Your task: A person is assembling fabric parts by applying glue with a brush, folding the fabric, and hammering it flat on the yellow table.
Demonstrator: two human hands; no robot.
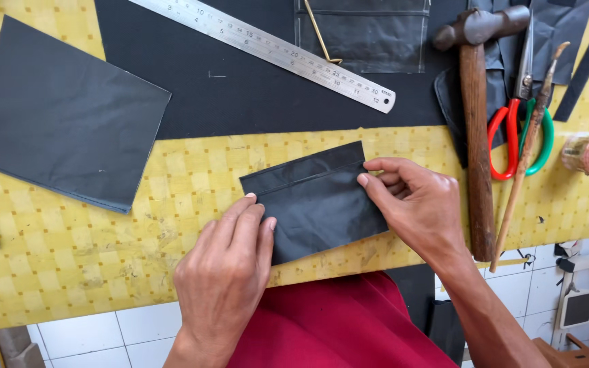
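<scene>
From the head view, the left hand [225, 272] presses flat fingers on the small black folded piece [315, 201] lying on the yellow checked table [103, 245], while the right hand [420, 204] pinches its right edge, hammer [477, 136] just beside.

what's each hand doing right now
Left hand: open, fingers flat on the folded black piece.
Right hand: pinching the piece's right edge.
</scene>
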